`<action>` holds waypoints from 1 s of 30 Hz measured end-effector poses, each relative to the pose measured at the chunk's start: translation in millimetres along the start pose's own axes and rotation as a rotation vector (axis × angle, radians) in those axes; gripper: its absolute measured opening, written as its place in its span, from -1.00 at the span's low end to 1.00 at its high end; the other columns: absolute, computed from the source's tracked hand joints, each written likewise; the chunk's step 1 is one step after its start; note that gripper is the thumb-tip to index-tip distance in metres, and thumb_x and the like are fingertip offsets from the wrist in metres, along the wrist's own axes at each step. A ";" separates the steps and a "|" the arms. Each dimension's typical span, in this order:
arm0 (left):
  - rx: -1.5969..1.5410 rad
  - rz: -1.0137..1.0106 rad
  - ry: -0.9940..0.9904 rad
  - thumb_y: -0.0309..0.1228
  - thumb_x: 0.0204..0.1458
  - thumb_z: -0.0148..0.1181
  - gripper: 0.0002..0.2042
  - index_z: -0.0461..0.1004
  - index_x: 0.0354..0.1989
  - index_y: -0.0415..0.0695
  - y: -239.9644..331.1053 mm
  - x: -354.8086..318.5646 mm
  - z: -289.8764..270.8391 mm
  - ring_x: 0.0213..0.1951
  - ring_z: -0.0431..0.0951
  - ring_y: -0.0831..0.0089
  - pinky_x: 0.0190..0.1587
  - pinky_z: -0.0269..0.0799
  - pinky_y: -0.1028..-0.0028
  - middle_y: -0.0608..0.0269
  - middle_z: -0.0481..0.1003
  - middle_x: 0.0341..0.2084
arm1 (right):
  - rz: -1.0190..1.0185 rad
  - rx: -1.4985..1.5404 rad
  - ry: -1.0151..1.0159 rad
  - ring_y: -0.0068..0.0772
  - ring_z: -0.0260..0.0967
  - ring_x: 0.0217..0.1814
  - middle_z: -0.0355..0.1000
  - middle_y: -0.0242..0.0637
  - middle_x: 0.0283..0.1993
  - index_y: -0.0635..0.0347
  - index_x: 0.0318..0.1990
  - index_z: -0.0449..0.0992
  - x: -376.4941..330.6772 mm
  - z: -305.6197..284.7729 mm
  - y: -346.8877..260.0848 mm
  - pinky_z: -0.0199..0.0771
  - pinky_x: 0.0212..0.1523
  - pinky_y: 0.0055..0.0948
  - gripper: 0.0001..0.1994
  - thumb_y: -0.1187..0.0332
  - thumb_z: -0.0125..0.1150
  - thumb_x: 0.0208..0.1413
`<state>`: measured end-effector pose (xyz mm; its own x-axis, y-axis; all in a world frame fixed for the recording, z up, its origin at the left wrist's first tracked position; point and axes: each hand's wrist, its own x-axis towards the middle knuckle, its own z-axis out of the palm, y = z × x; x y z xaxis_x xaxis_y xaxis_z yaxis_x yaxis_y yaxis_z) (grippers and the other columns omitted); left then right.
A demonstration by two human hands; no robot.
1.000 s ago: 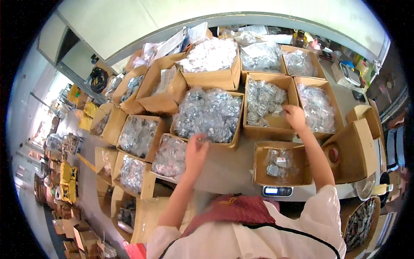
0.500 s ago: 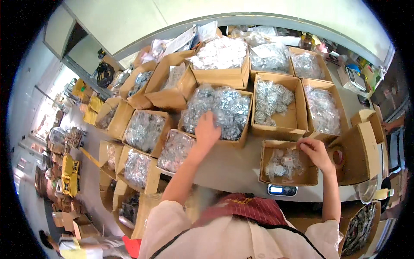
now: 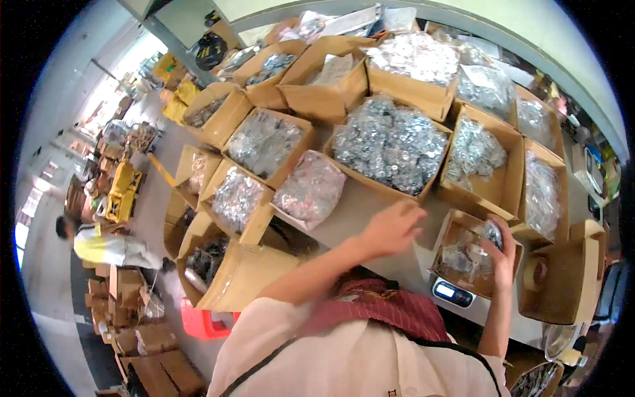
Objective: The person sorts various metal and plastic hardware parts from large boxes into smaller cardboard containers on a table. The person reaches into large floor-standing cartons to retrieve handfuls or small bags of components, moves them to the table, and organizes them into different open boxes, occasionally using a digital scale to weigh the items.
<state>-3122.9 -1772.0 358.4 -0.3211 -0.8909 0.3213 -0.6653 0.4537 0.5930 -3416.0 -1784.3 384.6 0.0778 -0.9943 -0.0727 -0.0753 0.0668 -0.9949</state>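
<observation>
My right hand (image 3: 497, 255) is curled around a small clear plastic bag of shiny metal parts (image 3: 491, 233), holding it over the open brown cardboard box (image 3: 444, 233) that sits on the digital scale (image 3: 454, 293). My left hand (image 3: 391, 228) hovers loosely cupped and empty above the bare grey tabletop (image 3: 344, 218), just beside the big carton of glinting bagged hardware (image 3: 390, 145).
</observation>
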 end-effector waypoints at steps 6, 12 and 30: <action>0.218 -0.415 0.338 -0.42 -0.06 0.17 -0.83 0.49 -0.26 -0.10 -134.0 -64.8 -89.2 -0.12 0.46 0.04 -0.07 0.39 0.22 0.03 0.48 -0.25 | -0.012 -0.165 -0.069 -0.40 0.31 0.07 0.45 -0.28 -0.06 0.28 -0.13 0.53 -21.0 -0.2 -13.6 0.20 0.12 -0.44 -0.67 0.43 0.19 -0.13; 0.296 -0.465 0.375 -0.38 -0.07 0.19 -0.78 0.50 -0.23 -0.12 -221.7 -47.8 -164.6 -0.14 0.46 0.06 -0.06 0.36 0.24 0.01 0.49 -0.28 | -0.160 -0.266 -0.006 -0.48 0.38 -0.09 0.49 -0.31 -0.16 0.32 -0.16 0.51 -9.2 84.0 -21.4 0.34 -0.06 -0.50 -0.76 0.47 0.16 -0.02; 0.239 -0.137 0.166 -0.35 -0.06 0.18 -0.79 0.48 -0.25 -0.15 -381.0 -21.5 -201.2 -0.20 0.43 0.03 -0.14 0.39 0.29 0.03 0.45 -0.33 | -0.246 -0.515 -0.388 -0.46 0.46 -0.17 0.51 -0.29 -0.15 0.23 -0.12 0.52 79.2 423.7 -28.3 0.44 -0.09 -0.48 -0.76 0.52 0.14 0.02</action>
<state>-2726.9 -1921.0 274.1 -0.1166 -0.9182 0.3785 -0.8407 0.2942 0.4546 -2986.5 -1829.8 377.6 0.4959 -0.8676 0.0354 -0.4652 -0.2999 -0.8329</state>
